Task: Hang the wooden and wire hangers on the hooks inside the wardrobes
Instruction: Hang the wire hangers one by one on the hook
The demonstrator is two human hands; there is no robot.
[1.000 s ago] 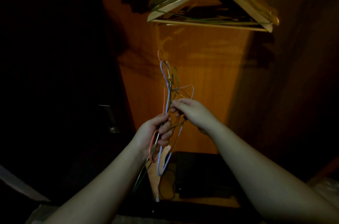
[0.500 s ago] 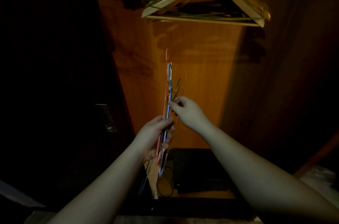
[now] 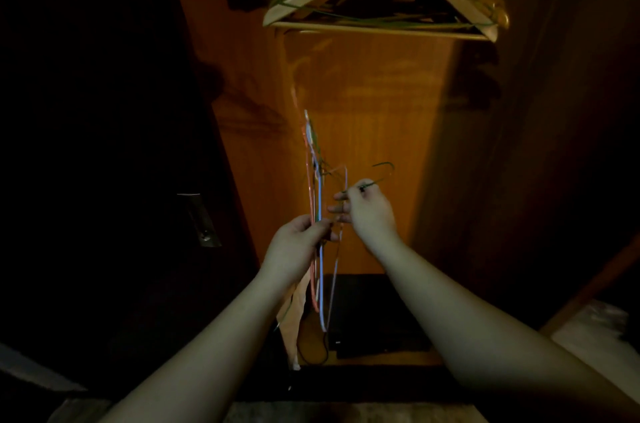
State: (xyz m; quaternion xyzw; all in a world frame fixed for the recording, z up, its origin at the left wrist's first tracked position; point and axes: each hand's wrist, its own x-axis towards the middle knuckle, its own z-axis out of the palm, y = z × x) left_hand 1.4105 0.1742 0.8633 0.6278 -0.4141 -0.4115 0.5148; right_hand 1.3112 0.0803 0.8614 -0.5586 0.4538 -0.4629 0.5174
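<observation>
The left hand grips a bundle of wire hangers held upright. The right hand pinches a green wire hanger, both forearms raised.

very dim, warm light on wardrobe back panel; left side black, edges perhaps distorted.

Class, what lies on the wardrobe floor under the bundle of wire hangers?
A dark flat box and a thin looping cable lie there. The wire hangers and both forearms cover the rest.
</observation>
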